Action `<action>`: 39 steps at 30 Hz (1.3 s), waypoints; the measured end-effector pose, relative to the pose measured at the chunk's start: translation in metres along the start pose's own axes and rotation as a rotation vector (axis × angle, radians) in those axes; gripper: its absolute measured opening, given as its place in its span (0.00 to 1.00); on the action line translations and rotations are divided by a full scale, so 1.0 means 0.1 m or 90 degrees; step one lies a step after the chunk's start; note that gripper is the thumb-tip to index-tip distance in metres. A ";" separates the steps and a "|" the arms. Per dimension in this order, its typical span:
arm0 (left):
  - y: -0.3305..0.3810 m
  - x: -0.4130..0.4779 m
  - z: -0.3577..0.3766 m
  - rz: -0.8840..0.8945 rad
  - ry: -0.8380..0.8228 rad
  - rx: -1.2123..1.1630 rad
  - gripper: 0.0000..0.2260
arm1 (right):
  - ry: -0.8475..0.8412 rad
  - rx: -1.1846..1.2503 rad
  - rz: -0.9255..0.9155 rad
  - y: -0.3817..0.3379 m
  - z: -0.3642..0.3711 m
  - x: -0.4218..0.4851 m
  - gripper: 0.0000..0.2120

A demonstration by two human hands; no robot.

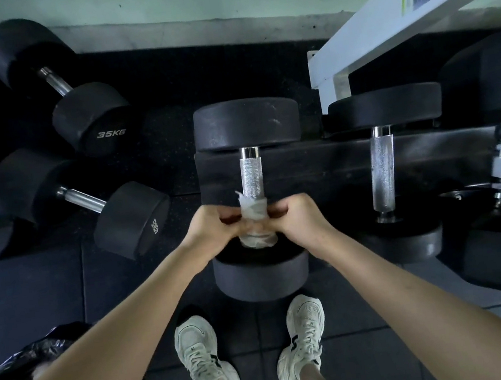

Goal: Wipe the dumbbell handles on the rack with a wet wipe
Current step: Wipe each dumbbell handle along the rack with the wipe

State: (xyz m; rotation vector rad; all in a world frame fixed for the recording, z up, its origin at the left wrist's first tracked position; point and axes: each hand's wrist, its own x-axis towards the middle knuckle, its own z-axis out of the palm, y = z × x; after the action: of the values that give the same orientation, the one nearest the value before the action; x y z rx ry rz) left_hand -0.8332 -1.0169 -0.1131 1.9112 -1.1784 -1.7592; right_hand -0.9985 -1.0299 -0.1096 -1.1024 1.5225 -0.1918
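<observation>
Knurled shiny metal handle (251, 173), matt rubber heads (246, 124), damp cloth-like wipe (254, 212).

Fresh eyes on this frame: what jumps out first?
Both hands, left hand and right hand, pinch a white wet wipe wrapped around the near end of the centre dumbbell handle on the rack. Loose dumbbells lie on the floor at left, one marked 35KG.

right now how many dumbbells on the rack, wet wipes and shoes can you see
dumbbells on the rack: 3
wet wipe: 1
shoes: 2
total: 6
</observation>
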 end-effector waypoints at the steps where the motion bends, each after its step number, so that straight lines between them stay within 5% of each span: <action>1: 0.03 0.01 -0.02 0.005 0.020 -0.045 0.10 | 0.014 0.027 0.002 -0.03 -0.02 0.03 0.17; 4: 0.03 0.01 0.01 0.005 0.033 -0.103 0.06 | 0.012 0.067 0.013 -0.04 0.00 -0.01 0.17; 11: -0.02 -0.01 0.02 -0.021 -0.029 0.031 0.07 | -0.034 -0.034 0.016 0.02 -0.01 -0.04 0.13; 22: 0.45 0.34 -0.02 -0.019 0.185 -0.317 0.13 | 0.174 0.293 -0.025 -0.53 -0.06 0.34 0.10; 26: 0.47 0.33 0.00 -0.037 0.185 -0.312 0.18 | 0.160 0.285 -0.015 -0.51 -0.05 0.30 0.10; 32: 0.35 0.17 0.06 -0.050 0.145 -0.252 0.06 | 0.134 0.268 0.051 -0.37 0.02 0.12 0.05; 36: 0.46 0.31 0.03 -0.096 0.148 -0.370 0.17 | 0.172 0.295 0.010 -0.55 -0.07 0.30 0.08; 39: 0.39 0.25 0.04 -0.042 0.103 -0.304 0.10 | 0.137 0.251 0.012 -0.45 -0.05 0.23 0.11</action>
State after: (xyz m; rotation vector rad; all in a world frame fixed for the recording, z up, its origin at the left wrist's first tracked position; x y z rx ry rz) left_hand -0.8532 -1.0583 -0.1041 1.7700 -0.5770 -1.6884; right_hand -0.9764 -1.0728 -0.0939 -0.7697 1.5976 -0.5872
